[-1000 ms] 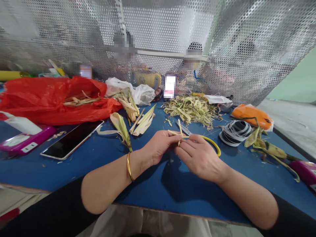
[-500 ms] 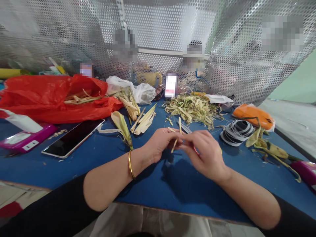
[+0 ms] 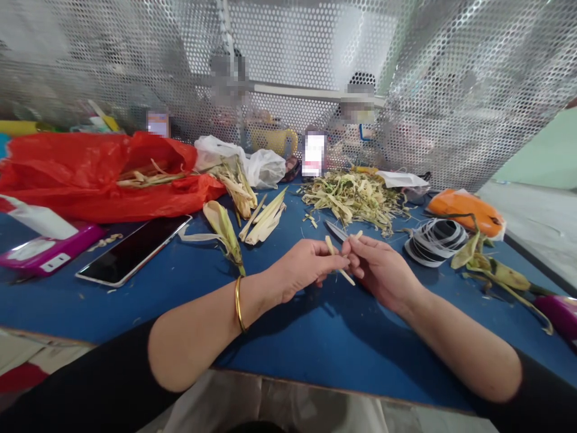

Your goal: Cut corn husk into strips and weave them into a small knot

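Hands [image 3: 311, 267] [image 3: 383, 270] close together, pinching pale husk [image 3: 347, 276] between them, above blue table [image 3: 279, 343].

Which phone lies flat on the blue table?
The dark-screened phone on the left, beside the purple box. The lit phone at the middle and the lit screen farther left both appear upright.

this looks like a shared craft workshop: a blue worktable [image 3: 270, 349] carries a pile of shredded husks [image 3: 351, 195], a pair of scissors [image 3: 335, 231] and a coil of black and white cord [image 3: 435, 243]. a silvery perforated screen [image 3: 288, 48] stands along the far edge, and through its holes at least 2 people [image 3: 360, 96] and a yellow mug [image 3: 268, 141] show, blurred.
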A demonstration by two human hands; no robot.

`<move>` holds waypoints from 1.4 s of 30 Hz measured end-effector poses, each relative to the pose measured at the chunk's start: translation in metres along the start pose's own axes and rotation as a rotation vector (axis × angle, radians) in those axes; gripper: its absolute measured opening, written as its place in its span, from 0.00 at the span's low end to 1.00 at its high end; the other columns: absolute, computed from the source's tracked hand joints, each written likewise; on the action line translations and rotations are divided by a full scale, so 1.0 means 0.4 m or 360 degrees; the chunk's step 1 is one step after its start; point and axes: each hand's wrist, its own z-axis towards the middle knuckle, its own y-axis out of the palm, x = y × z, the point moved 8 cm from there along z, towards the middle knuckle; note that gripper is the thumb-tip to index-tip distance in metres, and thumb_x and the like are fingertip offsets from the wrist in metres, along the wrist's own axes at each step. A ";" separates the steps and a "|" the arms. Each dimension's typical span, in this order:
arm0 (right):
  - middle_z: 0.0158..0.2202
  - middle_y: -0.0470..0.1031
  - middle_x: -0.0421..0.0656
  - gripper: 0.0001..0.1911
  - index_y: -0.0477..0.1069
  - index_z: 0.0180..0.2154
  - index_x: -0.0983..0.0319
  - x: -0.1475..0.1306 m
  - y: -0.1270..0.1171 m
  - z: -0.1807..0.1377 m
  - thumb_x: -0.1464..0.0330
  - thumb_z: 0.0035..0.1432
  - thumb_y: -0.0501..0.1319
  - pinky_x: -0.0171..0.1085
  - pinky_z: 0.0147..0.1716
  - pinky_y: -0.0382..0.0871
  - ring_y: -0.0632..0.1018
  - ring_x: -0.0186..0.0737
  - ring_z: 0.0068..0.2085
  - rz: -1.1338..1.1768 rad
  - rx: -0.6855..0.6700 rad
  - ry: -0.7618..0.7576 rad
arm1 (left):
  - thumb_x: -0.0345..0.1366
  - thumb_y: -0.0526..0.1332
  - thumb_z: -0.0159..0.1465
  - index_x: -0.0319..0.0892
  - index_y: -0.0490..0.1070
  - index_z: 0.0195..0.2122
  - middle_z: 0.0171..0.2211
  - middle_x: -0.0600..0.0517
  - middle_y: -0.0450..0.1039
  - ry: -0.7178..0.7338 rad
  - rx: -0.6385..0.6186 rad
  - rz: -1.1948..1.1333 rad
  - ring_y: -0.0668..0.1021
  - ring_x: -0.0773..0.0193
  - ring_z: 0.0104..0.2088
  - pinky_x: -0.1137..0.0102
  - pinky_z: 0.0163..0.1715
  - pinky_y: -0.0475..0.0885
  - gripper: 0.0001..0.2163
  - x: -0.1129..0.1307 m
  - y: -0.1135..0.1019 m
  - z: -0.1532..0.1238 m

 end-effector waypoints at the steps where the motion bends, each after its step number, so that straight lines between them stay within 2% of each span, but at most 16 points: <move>1: 0.17 0.63 0.35 0.14 0.71 0.24 0.63 0.000 -0.004 -0.001 0.59 0.50 0.68 0.31 0.21 0.55 0.61 0.27 0.18 -0.0003 0.0045 -0.0014 | 0.40 0.66 0.54 0.37 0.75 0.29 0.16 0.59 0.58 0.0016 -0.0016 0.0039 0.60 0.72 0.18 0.73 0.21 0.58 0.10 0.004 0.001 0.000; 5: 0.16 0.62 0.34 0.16 0.70 0.23 0.63 -0.009 -0.012 -0.005 0.58 0.46 0.69 0.31 0.19 0.52 0.61 0.27 0.17 -0.0019 0.0187 -0.0101 | 0.42 0.66 0.54 0.38 0.74 0.26 0.16 0.59 0.60 0.0079 -0.0070 0.0101 0.61 0.72 0.19 0.73 0.21 0.58 0.11 0.012 0.001 0.000; 8: 0.16 0.61 0.34 0.17 0.69 0.23 0.62 -0.016 -0.016 -0.004 0.57 0.46 0.69 0.31 0.18 0.51 0.60 0.27 0.17 -0.0083 0.0214 -0.0139 | 0.41 0.65 0.55 0.38 0.73 0.26 0.16 0.58 0.61 0.0094 -0.0083 0.0167 0.61 0.72 0.19 0.73 0.21 0.56 0.10 0.007 0.000 0.001; 12: 0.17 0.64 0.36 0.18 0.69 0.24 0.62 -0.044 -0.020 0.001 0.54 0.53 0.63 0.33 0.21 0.57 0.64 0.31 0.20 -0.0577 0.0178 -0.0266 | 0.44 0.65 0.55 0.38 0.74 0.26 0.17 0.58 0.61 0.0078 0.0024 0.0324 0.61 0.72 0.20 0.73 0.21 0.54 0.12 0.001 -0.011 0.002; 16: 0.32 0.74 0.42 0.11 0.73 0.38 0.61 -0.122 -0.001 -0.029 0.61 0.58 0.60 0.40 0.36 0.67 0.74 0.41 0.34 -0.1422 0.0289 -0.0863 | 0.49 0.61 0.57 0.39 0.72 0.22 0.16 0.58 0.56 0.0152 0.0118 0.0537 0.58 0.71 0.20 0.72 0.21 0.50 0.17 0.010 -0.015 0.001; 19: 0.42 0.75 0.47 0.15 0.71 0.49 0.58 -0.154 0.037 -0.067 0.63 0.60 0.60 0.47 0.47 0.65 0.74 0.49 0.46 -0.1901 0.0331 -0.1242 | 0.49 0.58 0.60 0.39 0.73 0.22 0.16 0.58 0.54 0.0262 0.0093 0.0673 0.57 0.70 0.21 0.72 0.22 0.50 0.18 0.020 -0.005 -0.002; 22: 0.47 0.74 0.50 0.19 0.70 0.52 0.58 -0.174 0.058 -0.102 0.63 0.59 0.61 0.52 0.53 0.60 0.73 0.53 0.50 -0.2175 0.0477 -0.1501 | 0.45 0.57 0.60 0.39 0.74 0.24 0.18 0.57 0.57 0.0357 0.0060 0.0784 0.60 0.69 0.22 0.72 0.23 0.52 0.16 0.029 0.007 -0.006; 23: 0.47 0.74 0.49 0.18 0.71 0.51 0.58 -0.173 0.066 -0.108 0.63 0.59 0.62 0.53 0.55 0.57 0.73 0.52 0.50 -0.2232 0.0453 -0.1559 | 0.44 0.57 0.60 0.39 0.74 0.24 0.18 0.57 0.57 0.0366 0.0071 0.0828 0.60 0.69 0.23 0.72 0.23 0.53 0.15 0.031 0.008 -0.007; 25: 0.43 0.77 0.46 0.12 0.74 0.46 0.57 -0.158 0.083 -0.106 0.65 0.59 0.62 0.52 0.58 0.53 0.75 0.48 0.47 -0.2252 0.0272 -0.1583 | 0.43 0.58 0.58 0.40 0.71 0.20 0.18 0.57 0.56 0.0355 0.0112 0.0932 0.60 0.69 0.23 0.73 0.23 0.53 0.15 0.031 0.006 -0.007; 28: 0.35 0.79 0.40 0.04 0.76 0.37 0.58 -0.132 0.086 -0.084 0.69 0.60 0.62 0.49 0.58 0.53 0.78 0.41 0.39 -0.2051 0.0053 -0.1418 | 0.41 0.59 0.57 0.40 0.67 0.17 0.16 0.57 0.55 0.0359 0.0123 0.1043 0.60 0.69 0.21 0.73 0.23 0.53 0.14 0.031 0.006 -0.006; 31: 0.31 0.79 0.40 0.05 0.74 0.30 0.59 -0.116 0.058 -0.055 0.69 0.59 0.62 0.44 0.47 0.64 0.77 0.39 0.34 -0.1755 0.0098 -0.1096 | 0.42 0.59 0.57 0.40 0.71 0.19 0.16 0.56 0.60 0.0383 0.0091 0.1013 0.64 0.68 0.22 0.73 0.24 0.55 0.14 0.028 0.009 -0.005; 33: 0.28 0.78 0.40 0.07 0.72 0.27 0.59 -0.112 0.045 -0.047 0.68 0.58 0.61 0.40 0.38 0.66 0.76 0.39 0.31 -0.1682 0.0153 -0.0978 | 0.44 0.60 0.58 0.39 0.75 0.22 0.17 0.56 0.64 0.0386 0.0088 0.0952 0.67 0.67 0.23 0.73 0.25 0.58 0.14 0.027 0.008 -0.005; 37: 0.25 0.74 0.39 0.10 0.67 0.25 0.59 -0.130 0.056 -0.064 0.69 0.58 0.59 0.41 0.39 0.63 0.74 0.40 0.31 -0.1810 0.0207 -0.1161 | 0.41 0.60 0.58 0.40 0.78 0.25 0.19 0.56 0.67 0.0410 0.0030 0.0864 0.69 0.65 0.25 0.74 0.27 0.60 0.12 0.032 0.016 -0.008; 42: 0.25 0.73 0.40 0.10 0.65 0.25 0.59 -0.130 0.057 -0.075 0.71 0.58 0.58 0.40 0.37 0.62 0.73 0.39 0.31 -0.1850 0.0282 -0.1227 | 0.40 0.59 0.58 0.39 0.75 0.23 0.18 0.57 0.63 0.0391 -0.0125 0.0771 0.64 0.69 0.23 0.73 0.25 0.58 0.12 0.029 0.034 -0.013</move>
